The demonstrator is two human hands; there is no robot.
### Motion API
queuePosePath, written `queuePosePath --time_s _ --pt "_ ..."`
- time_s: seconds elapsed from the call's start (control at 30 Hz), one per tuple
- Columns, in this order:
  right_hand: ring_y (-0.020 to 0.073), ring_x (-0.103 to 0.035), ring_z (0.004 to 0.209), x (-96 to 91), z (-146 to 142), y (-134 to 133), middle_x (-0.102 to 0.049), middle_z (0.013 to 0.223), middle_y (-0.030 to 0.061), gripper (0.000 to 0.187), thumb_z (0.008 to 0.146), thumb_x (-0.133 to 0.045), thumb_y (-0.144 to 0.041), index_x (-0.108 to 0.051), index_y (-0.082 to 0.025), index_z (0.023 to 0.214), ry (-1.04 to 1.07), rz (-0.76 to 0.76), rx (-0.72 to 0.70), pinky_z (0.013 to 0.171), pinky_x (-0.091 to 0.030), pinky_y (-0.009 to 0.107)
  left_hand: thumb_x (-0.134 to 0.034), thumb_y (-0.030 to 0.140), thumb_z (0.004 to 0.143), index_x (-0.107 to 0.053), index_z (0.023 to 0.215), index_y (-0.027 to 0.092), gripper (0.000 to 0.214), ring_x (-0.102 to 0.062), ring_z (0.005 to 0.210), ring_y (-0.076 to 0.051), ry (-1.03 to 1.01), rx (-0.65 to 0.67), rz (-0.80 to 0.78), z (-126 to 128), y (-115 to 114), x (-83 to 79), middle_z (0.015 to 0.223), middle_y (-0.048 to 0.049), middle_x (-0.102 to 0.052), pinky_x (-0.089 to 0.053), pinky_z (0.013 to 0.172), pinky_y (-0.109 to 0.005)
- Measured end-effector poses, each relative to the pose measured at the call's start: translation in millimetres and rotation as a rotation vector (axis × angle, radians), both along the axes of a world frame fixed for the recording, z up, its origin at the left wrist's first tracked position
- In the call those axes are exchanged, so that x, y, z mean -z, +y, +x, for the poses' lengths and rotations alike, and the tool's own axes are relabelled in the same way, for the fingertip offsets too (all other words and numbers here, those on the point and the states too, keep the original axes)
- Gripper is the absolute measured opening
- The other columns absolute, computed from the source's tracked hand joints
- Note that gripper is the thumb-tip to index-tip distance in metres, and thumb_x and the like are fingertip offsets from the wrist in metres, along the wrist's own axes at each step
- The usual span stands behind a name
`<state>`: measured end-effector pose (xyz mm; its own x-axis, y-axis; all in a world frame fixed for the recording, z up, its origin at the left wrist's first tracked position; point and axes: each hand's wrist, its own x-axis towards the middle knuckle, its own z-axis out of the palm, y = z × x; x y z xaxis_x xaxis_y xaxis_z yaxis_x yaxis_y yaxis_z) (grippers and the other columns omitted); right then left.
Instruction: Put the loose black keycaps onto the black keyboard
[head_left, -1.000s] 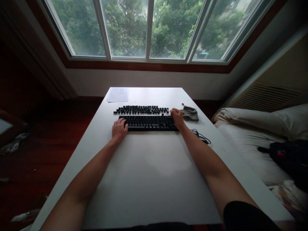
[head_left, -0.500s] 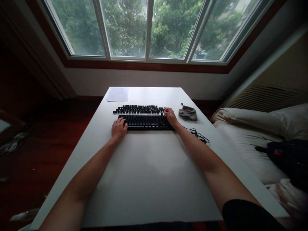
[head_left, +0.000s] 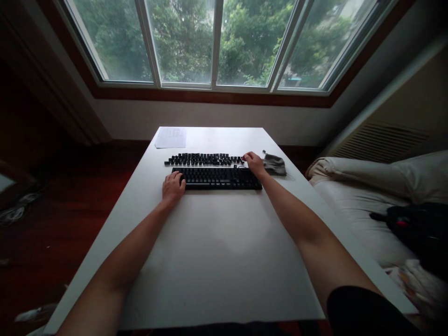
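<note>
A black keyboard (head_left: 217,178) lies flat across the white table. My left hand (head_left: 173,185) is wrapped round its left end, with the thumb along the near corner. Behind the keyboard stand rows of loose black keycaps (head_left: 199,159). My right hand (head_left: 254,163) is at the right end of those rows, above the keyboard's far right corner. Its fingers are closed together at the last keycaps; whether a keycap is between them is too small to tell. Right beside this hand lies a crumpled grey cloth pouch (head_left: 275,164), partly hidden by it.
A sheet of paper (head_left: 171,138) lies at the table's far left corner. The white table (head_left: 217,252) stands below a window (head_left: 213,44). To the right is a pale sofa (head_left: 353,205) with a dark bag (head_left: 420,228) on it.
My right hand has moved a little right and away from me, uncovering the keyboard's right end. My forearm now hides the coiled cable. My left hand has stayed put.
</note>
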<state>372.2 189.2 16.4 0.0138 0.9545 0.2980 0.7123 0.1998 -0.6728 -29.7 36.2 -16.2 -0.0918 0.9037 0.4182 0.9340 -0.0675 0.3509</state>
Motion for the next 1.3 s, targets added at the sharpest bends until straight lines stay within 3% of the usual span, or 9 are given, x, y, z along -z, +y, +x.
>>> queuePosePath --time_s 0.23,0.43,0.67,0.8,0.97,1.3 --pt "0.0217 -0.069 0.097 -0.3 -17.0 12.3 -0.078 0.107 0.007 0.021 0.089 -0.065 -0.032 -0.075 -0.022 0.105 -0.42 -0.15 -0.058 0.087 -0.05 0.03 -0.051 0.035 0.099 -0.066 0.133 0.021 0.039 -0.051 0.135 -0.033 -0.015 -0.001 -0.016 -1.1 1.5 1.4 0.148 -0.0106 -0.059 -0.043 0.116 -0.05" --pt "0.0241 -0.07 0.098 8.3 -33.7 19.4 -0.079 0.105 0.0074 0.022 0.081 -0.072 -0.034 -0.078 -0.025 0.101 -0.532 -0.225 0.04 0.081 -0.052 0.029 -0.05 0.036 0.1 -0.066 0.133 0.02 0.04 -0.051 0.134 -0.033 0.003 -0.008 -0.021 -0.7 2.1 -0.1 0.147 -0.0101 -0.059 -0.043 0.115 -0.049" --pt "0.0209 -0.068 0.084 11.5 -32.6 23.9 -0.078 0.091 0.0038 0.01 0.074 -0.074 -0.025 -0.076 -0.025 0.084 -0.416 -0.166 -0.016 0.078 -0.052 0.03 -0.051 0.035 0.099 -0.067 0.133 0.021 0.04 -0.051 0.134 -0.034 -0.007 -0.006 -0.024 0.9 0.8 -1.8 0.147 -0.0109 -0.059 -0.044 0.114 -0.051" --pt "0.0198 -0.066 0.08 8.5 -25.8 17.2 -0.076 0.087 0.0034 0.011 0.081 -0.07 -0.029 -0.072 -0.024 0.091 -0.273 -0.065 -0.013 0.08 -0.051 0.032 -0.051 0.035 0.099 -0.066 0.133 0.021 0.04 -0.051 0.134 -0.034 -0.013 -0.006 -0.025 0.5 1.0 -2.8 0.147 -0.0107 -0.059 -0.044 0.115 -0.05" --pt "0.0201 -0.063 0.076 6.2 1.4 -6.3 -0.074 0.087 0.0035 0.023 0.087 -0.063 -0.033 -0.069 -0.023 0.106 -0.098 0.061 -0.09 0.077 -0.049 0.032 -0.05 0.035 0.099 -0.066 0.132 0.019 0.04 -0.051 0.134 -0.034 0.0 0.004 -0.023 0.2 1.2 -1.7 0.147 -0.0111 -0.059 -0.043 0.116 -0.05" --pt "0.0191 -0.056 0.069 19.7 60.2 -61.4 -0.062 0.076 0.0013 0.032 0.086 -0.061 -0.046 -0.073 -0.023 0.104 0.114 0.09 -0.089 0.069 -0.049 0.033 -0.05 0.035 0.099 -0.066 0.132 0.02 0.04 -0.051 0.134 -0.034 0.01 -0.007 -0.017 3.7 2.8 -0.7 0.147 -0.0104 -0.059 -0.043 0.116 -0.05"
